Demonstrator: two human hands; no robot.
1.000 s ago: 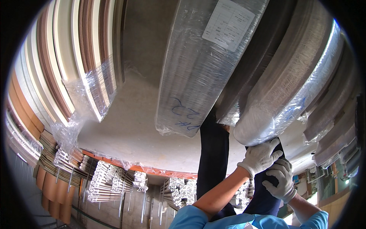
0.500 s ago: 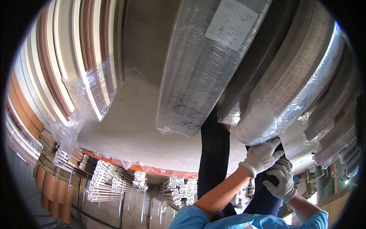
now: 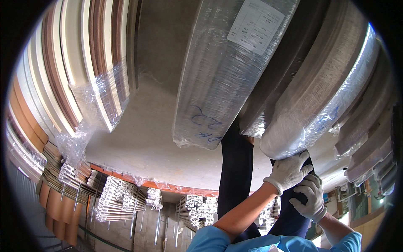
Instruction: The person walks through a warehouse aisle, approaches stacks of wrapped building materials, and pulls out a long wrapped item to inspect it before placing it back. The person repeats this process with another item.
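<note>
Both my hands wear white knitted gloves and rest on my dark trouser leg, in the lower right. My left hand lies with its fingers stretched out, right at the rounded near end of a plastic-wrapped bundle. Whether it touches the film I cannot tell. Just below and to the right, my right hand drapes over the leg, thumb apart from its slightly bent fingers. Neither hand visibly holds anything. To the left of that bundle stands another film-wrapped bundle with a white label and blue handwriting.
Cream and brown long profiles with torn clear film line the left side. White profile stacks sit on metal rods behind an orange edge. More wrapped bundles stand at the far right. Concrete floor lies between.
</note>
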